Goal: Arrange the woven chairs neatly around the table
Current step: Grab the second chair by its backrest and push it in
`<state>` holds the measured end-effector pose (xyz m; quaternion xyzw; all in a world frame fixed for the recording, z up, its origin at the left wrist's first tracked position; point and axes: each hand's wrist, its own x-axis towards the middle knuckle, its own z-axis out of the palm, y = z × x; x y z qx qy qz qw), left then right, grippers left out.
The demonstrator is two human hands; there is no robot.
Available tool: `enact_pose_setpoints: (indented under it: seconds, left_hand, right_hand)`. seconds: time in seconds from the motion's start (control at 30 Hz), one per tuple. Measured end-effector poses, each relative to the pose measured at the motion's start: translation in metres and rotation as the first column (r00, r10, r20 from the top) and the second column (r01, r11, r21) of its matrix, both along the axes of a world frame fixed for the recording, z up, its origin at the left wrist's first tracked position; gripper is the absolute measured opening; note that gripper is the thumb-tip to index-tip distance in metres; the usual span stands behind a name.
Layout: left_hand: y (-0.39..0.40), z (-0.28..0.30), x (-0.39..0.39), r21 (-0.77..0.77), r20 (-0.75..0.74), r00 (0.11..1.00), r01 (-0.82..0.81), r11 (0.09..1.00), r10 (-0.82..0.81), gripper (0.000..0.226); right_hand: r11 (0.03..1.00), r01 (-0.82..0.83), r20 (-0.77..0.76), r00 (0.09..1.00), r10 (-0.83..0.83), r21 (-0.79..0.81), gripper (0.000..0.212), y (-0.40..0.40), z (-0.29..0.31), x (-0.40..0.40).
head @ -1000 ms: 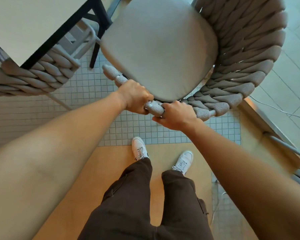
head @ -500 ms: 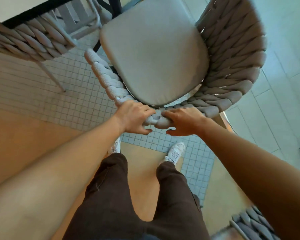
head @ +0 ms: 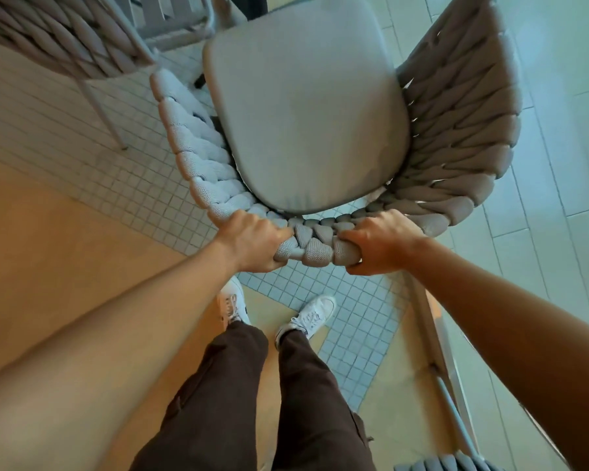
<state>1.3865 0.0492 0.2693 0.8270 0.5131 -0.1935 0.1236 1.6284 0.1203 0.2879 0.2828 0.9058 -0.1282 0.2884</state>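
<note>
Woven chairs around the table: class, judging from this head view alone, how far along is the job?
Done: possibly one woven chair at upper left, though its placement can't be confirmed. In hand: the left hand and right hand both grip the backrest of a cushioned chair. Left: setting it in place, and perhaps the chair edge at the bottom.

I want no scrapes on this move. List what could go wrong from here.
1. The held chair sits close to the second woven chair at upper left; pushing forward may knock them together.
2. Both hands, left hand and right hand, grip only the backrest rim, so the chair may tip or drag on the tiles.
</note>
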Motion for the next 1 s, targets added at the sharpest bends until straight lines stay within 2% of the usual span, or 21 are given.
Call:
enact_pose_setpoints:
  seconds: [0.2, 0.5, 0.57, 0.67, 0.73, 0.8, 1.0]
  left_hand:
    - [0.009, 0.001, -0.012, -0.002, 0.031, 0.999, 0.031, 1.000, -0.031, 0.057]
    - [0.041, 0.002, -0.048, 0.035, 0.022, 0.998, 0.059, 0.998, -0.060, 0.062]
    - [0.042, -0.001, -0.053, 0.040, 0.025, 0.998, 0.060, 0.997, -0.061, 0.062]
    - [0.043, -0.001, -0.055, 0.054, 0.032, 0.997, 0.063, 0.997, -0.064, 0.061]
    - [0.042, -0.003, -0.054, 0.066, 0.034, 0.998, 0.059, 0.996, -0.062, 0.061]
    - [0.042, -0.002, -0.050, 0.072, 0.026, 0.997, 0.067, 0.995, -0.069, 0.060]
    - [0.040, -0.003, -0.045, 0.090, 0.045, 0.995, 0.088, 0.992, -0.093, 0.056]
  right_hand:
    - [1.000, -0.029, -0.032, 0.999, 0.029, 0.000, 0.059, 0.011, -0.004, -0.006]
    - [0.997, 0.037, -0.113, 0.993, -0.029, 0.072, 0.055, 0.034, -0.016, -0.036]
    - [0.999, 0.010, -0.125, 0.992, -0.005, 0.038, 0.054, 0.040, -0.017, -0.039]
    - [0.995, -0.010, -0.075, 0.997, 0.003, -0.101, 0.070, 0.063, -0.006, -0.025]
    - [0.994, 0.031, -0.007, 0.999, -0.031, -0.109, 0.084, 0.077, -0.001, -0.007]
    - [0.992, 0.074, 0.017, 0.997, -0.073, -0.103, 0.088, 0.079, -0.002, 0.009]
    - [0.984, 0.179, -0.047, 0.983, -0.178, 0.010, 0.072, 0.064, -0.012, 0.019]
